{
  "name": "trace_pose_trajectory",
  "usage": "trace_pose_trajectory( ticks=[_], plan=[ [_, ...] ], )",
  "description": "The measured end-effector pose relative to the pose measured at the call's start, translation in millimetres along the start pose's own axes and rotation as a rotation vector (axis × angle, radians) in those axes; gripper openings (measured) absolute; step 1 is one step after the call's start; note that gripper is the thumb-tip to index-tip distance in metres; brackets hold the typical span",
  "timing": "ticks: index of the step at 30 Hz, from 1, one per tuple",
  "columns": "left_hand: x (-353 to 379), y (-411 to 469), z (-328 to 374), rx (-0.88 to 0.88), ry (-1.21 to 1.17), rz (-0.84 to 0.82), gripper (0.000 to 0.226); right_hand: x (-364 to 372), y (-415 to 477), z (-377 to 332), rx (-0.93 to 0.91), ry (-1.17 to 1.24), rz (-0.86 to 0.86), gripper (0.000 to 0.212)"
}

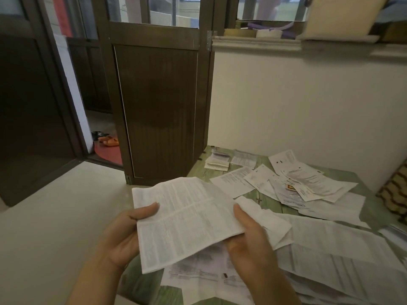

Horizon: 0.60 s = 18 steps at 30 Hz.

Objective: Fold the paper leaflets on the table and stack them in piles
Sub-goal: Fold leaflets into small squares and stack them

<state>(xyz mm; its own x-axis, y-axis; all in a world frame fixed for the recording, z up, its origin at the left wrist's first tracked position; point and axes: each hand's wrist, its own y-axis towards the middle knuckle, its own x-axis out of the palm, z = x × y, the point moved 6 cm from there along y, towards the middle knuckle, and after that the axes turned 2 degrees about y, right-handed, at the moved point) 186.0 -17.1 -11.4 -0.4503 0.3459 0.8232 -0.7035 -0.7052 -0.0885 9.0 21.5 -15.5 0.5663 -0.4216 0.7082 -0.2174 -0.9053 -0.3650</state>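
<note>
Door: dark brown, straight ahead, left of the pale wall. Floor light, on my left.

Table: green wood-grain top, its far corner against the wall and door.

Loose leaflets: unfolded, overlapping, spread over most of the table's right side, with more under my hands at the near edge.

Held leaflet: open, printed side up, creased across, lifted off the table above its near-left corner. Far edge sags a bit.

Left hand: grips the leaflet's left edge, thumb on top, fingers curled underneath and hidden by paper.

Right hand: grips the right edge the same way, thumb on top near the crease, fingers under the sheet. Both grips narrow, closed on paper, nothing else in them.

Pile: small stack of folded leaflets at the table's far corner, near the door, just beside one flat sheet.

Slippers: orange, on the floor past the doorway.
</note>
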Motion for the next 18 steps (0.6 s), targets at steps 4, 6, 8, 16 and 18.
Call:
trace_pose_trajectory(
  ticks=[4,6,8,16,18],
  plan=[
    [-15,-16,-3,0.069,0.073,-0.008,0.056,-12,6,-34,-0.343,-0.192,0.072,0.033],
    [-9,-15,5,0.057,-0.018,0.073,0.050,-10,5,-46,-0.446,-0.267,0.031,0.033],
    [-4,-5,15,0.122,-0.030,0.107,0.103,-12,12,-47,-0.444,-0.306,0.015,0.032],
    [8,-15,19,0.132,0.051,0.253,0.118,-15,36,-57,-0.326,-0.223,0.007,0.033],
    [11,-16,18,0.136,0.017,0.246,0.114,-10,29,-70,-0.417,-0.177,-0.030,0.034]
  ],
)
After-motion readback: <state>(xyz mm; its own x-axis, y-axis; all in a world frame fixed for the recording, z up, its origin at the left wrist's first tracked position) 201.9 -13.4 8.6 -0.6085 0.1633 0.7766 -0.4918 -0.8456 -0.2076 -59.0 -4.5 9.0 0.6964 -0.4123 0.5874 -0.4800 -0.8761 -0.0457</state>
